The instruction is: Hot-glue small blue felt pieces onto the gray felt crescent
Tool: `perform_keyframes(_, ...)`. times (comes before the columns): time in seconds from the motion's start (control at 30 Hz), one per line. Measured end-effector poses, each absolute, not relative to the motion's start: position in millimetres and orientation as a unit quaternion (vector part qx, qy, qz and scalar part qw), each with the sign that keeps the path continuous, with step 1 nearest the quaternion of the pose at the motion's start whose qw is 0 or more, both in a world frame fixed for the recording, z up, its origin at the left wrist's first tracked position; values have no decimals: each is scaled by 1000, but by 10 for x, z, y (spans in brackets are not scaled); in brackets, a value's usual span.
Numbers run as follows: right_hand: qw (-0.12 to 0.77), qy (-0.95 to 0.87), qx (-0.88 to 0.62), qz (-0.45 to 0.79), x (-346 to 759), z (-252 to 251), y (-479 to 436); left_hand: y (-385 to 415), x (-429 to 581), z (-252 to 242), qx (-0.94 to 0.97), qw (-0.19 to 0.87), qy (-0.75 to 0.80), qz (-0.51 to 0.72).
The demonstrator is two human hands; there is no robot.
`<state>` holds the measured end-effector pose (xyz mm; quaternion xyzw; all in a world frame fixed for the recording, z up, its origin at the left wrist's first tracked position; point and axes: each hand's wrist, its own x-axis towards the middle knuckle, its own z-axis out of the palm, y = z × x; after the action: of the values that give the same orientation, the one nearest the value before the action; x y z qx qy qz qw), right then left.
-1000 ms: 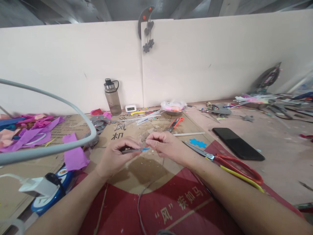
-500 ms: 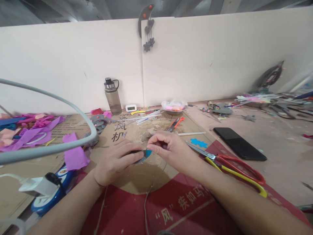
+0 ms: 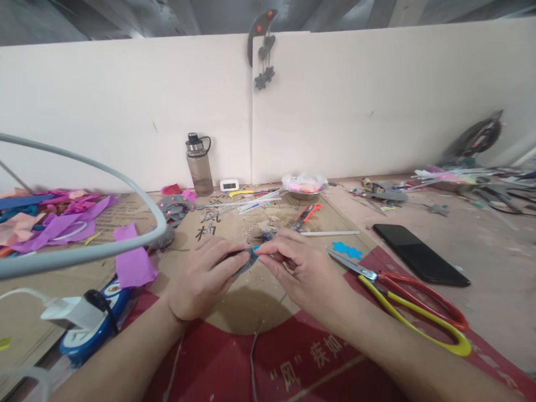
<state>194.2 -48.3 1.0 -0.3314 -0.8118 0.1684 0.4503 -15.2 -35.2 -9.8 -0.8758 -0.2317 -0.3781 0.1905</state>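
Note:
My left hand (image 3: 209,273) is closed around a dark grey piece with a ribbed edge (image 3: 248,263), much of it hidden under the fingers. My right hand (image 3: 299,265) pinches a small blue piece (image 3: 256,250) at that grey edge, thumb and forefinger together; its full shape is covered. To the right of my right hand lie blue flower-shaped cutouts (image 3: 347,250). Scissors with one red and one yellow handle (image 3: 422,301) rest beside my right forearm, blades pointing at the cutouts. An orange utility knife (image 3: 307,215) lies just beyond my right hand.
A black phone (image 3: 421,254) lies at right. A grey hose-like arm (image 3: 138,195) curves in from the left above purple felt scraps (image 3: 136,262) and a blue power strip (image 3: 100,326). A bottle (image 3: 200,170), a small clock (image 3: 229,185) and a bagged bowl (image 3: 305,184) stand along the wall.
The view has shifted slightly left. My right fingertips have closed in on the blue piece at the grey edge, and less of its blue surface shows. My left hand keeps its hold.

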Motion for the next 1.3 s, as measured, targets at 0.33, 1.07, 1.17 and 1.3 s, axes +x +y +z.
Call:
perform_keyframes(0.33, 440, -823, -340, 118, 1924, 15, -569, -401, -102, -96, -854, 204, -256, -404)
perform_keyframes(1.07, 486, -806, -325, 91, 1861, 34, -654, -461, 4, -68, -836, 191, -311, -410)
perform_keyframes(1.17, 483, -804, -328, 111, 1868, 36, -664, -497, 19, -72, -821, 129, -347, -434)
perform_keyframes(1.3, 482, -796, -339, 140, 1878, 60, -678, -551, 17, -50, -824, 52, -353, -441)
